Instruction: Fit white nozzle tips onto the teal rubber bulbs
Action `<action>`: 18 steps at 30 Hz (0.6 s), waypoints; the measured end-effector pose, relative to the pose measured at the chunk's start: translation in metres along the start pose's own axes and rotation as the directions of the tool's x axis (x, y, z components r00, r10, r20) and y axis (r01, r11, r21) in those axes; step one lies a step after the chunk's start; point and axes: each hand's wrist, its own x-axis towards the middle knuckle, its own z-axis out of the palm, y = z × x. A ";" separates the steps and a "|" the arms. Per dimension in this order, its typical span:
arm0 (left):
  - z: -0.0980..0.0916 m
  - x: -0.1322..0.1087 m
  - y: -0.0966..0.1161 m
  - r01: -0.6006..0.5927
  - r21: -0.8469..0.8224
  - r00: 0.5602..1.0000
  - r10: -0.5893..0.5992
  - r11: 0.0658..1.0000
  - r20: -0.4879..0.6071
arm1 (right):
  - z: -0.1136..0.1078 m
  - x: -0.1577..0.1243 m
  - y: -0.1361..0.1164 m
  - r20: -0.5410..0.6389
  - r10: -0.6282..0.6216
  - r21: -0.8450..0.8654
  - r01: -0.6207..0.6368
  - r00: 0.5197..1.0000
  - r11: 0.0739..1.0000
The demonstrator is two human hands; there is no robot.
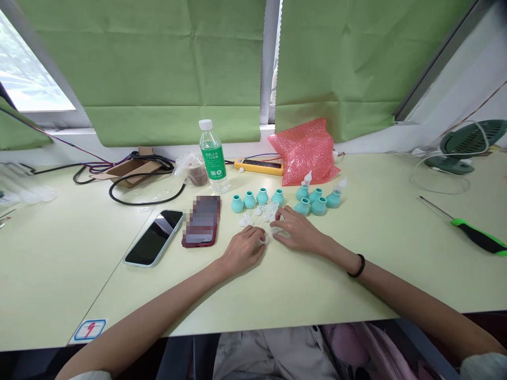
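Note:
My left hand (pixel 244 250) rests on the table with its fingers curled closed around a small translucent plastic piece (pixel 264 240). Just right of it, my right hand (pixel 298 230) is open, thumb and fingers apart over a small pile of clear plastic parts (pixel 269 211); some of these are hidden under its fingers. Behind the hands stand several teal, bulb-shaped little pots (pixel 249 200) with open necks. Two of the pots at the right carry a translucent pointed tip, one being the rear pot (pixel 302 192).
Left of my hands lie a red-cased phone (pixel 201 221) and a light-cased phone (pixel 154 238). Farther back are a water bottle (pixel 213 158), a yellow meter (pixel 259 167), a pink bubble-wrap bag (pixel 308 153) and a black cable (pixel 148 203). A screwdriver (pixel 475 233) and a fan (pixel 471 142) are at right.

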 end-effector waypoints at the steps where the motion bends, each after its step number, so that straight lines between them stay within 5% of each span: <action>1: 0.000 0.000 0.000 -0.009 0.000 1.000 0.009 1.000 0.019 | 0.002 -0.001 0.001 -0.008 0.004 -0.002 -0.004 1.000 1.000; 10: 0.003 0.000 -0.009 0.051 0.064 0.995 -0.046 0.997 -0.089 | 0.013 -0.008 0.002 -0.138 0.063 0.127 -0.045 0.988 0.991; 18: -0.003 0.000 0.001 0.038 -0.074 0.978 -0.052 0.997 -0.201 | 0.023 -0.011 -0.015 -0.292 -0.044 0.210 0.109 0.956 0.972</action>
